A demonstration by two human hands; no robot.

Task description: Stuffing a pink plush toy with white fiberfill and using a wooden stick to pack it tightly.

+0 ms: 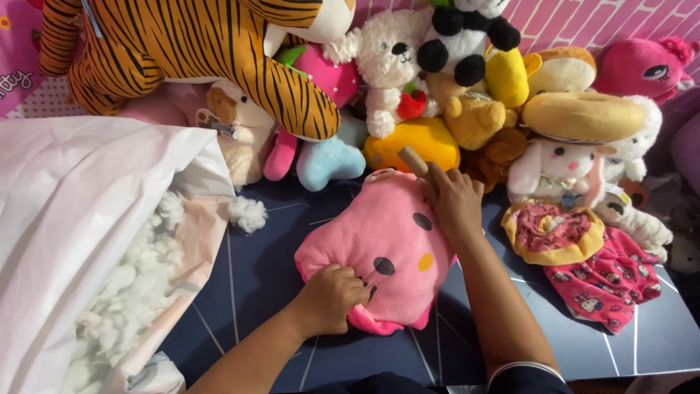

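Observation:
A pink round plush toy (pixel 386 241) with black eyes and a yellow cheek lies on the dark blue mat (pixel 255 270). My left hand (pixel 332 298) grips its lower edge, fingers closed on the fabric. My right hand (pixel 453 198) rests at its upper right side and holds a short wooden stick (pixel 413 160) that points up and left. Whether the stick's lower end is inside the toy is hidden by my hand.
A large white bag (pixel 80 219) of white stuffing (pixel 131 292) lies open at the left, with a loose tuft (pixel 248 213) by it. Several plush toys are piled along the back, among them a tiger (pixel 197 51). A pink patterned cloth (pixel 609 277) lies at the right.

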